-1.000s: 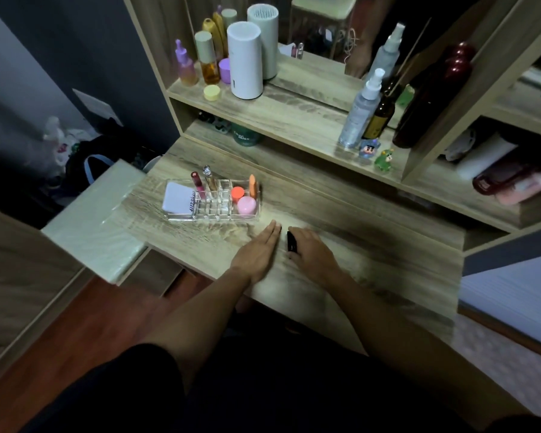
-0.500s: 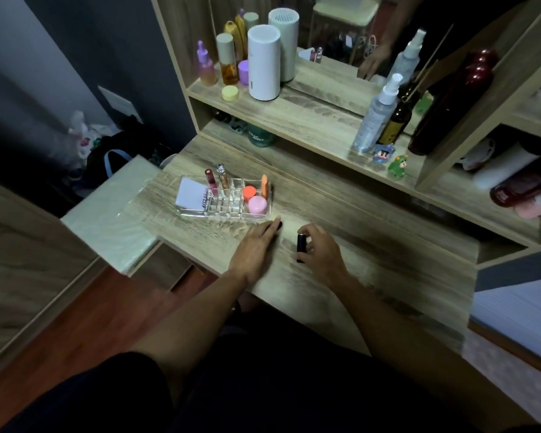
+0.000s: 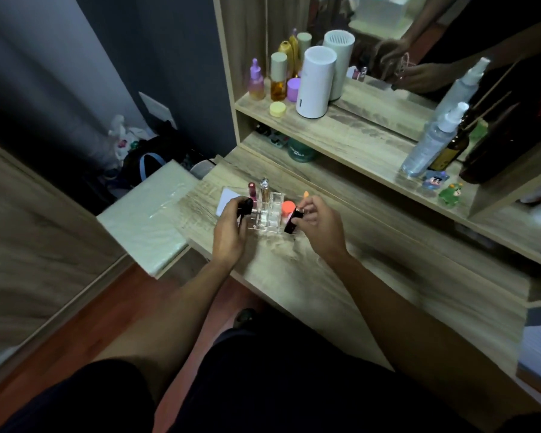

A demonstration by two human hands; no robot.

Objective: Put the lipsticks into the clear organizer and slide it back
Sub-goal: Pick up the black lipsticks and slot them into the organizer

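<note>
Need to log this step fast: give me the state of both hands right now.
Left hand: closed on a dark lipstick at the clear organizer.
Right hand: closed on a black lipstick beside it.

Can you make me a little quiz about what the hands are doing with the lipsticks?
1. True or false: the clear organizer sits on the top shelf.
2. What does the right hand hold? A) black lipstick B) spray bottle C) purple jar
3. Fill in: the left hand holds a ____ lipstick.

Key:
1. False, it is on the desk.
2. A, the black lipstick.
3. Black.
</note>
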